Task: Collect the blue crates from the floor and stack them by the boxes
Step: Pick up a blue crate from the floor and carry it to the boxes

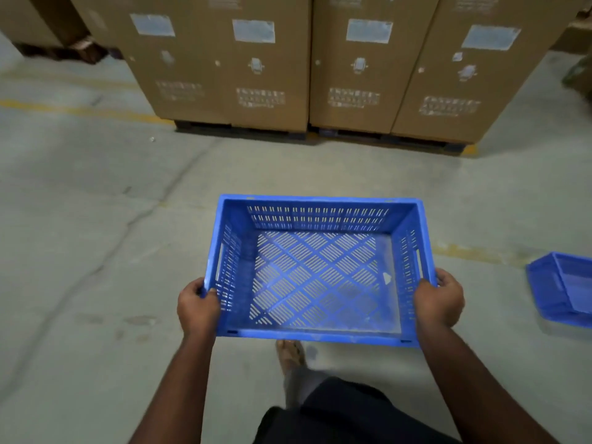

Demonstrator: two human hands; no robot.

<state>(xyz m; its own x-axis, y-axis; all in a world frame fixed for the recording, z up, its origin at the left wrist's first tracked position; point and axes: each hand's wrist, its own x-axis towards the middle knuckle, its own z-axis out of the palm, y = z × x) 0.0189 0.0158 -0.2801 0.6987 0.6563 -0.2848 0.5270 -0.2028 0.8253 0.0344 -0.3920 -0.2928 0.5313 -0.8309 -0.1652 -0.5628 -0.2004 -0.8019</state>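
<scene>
The left hand [198, 304] and right hand [438, 298] are clenched over the two short side rims of a blue crate [315, 274], so it is carried level and clear of the floor [96, 251]. The boxes [288, 65] stand ahead; a second crate [563, 286] is left lying at the right.

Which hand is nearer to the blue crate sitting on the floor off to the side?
Right. The right hand is on the held crate's side facing the floor crate; the left hand grips the opposite side.
</scene>
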